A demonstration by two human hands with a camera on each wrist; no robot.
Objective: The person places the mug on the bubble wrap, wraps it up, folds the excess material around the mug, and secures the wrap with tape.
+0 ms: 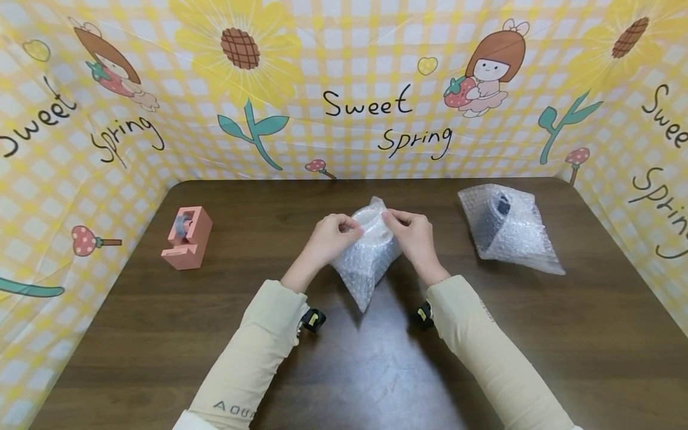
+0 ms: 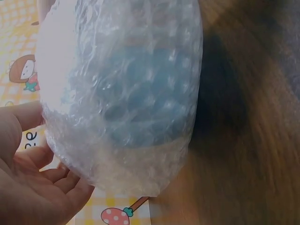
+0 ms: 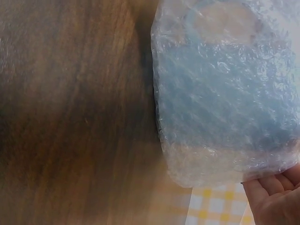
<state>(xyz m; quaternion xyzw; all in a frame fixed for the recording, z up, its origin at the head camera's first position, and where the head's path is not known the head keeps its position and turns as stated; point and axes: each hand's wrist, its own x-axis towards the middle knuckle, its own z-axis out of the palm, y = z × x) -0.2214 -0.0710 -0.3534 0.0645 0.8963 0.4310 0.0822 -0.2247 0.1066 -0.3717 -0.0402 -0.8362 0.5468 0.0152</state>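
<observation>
Mid-table stands a bubble wrap bundle (image 1: 368, 263), its top a round white opening and a pointed corner sticking out toward me. Through the wrap a pale blue thing (image 3: 220, 93) shows dimly, with a ring-like outline at one end; its kind is blurred by the bubbles. My left hand (image 1: 337, 237) pinches the wrap at the left of the top rim between thumb and fingers. On the other side, my right hand (image 1: 415, 234) pinches the right of that rim. The wrist views show the bundle's sides, with fingers at its edge.
A second bubble-wrapped bundle (image 1: 516, 230), with something dark inside, lies at the back right. At the left stands a pink tape dispenser (image 1: 189, 237) holding a roll of tape. A yellow checked cloth (image 1: 355, 60) hangs behind the wooden table (image 1: 134, 340) and at both sides.
</observation>
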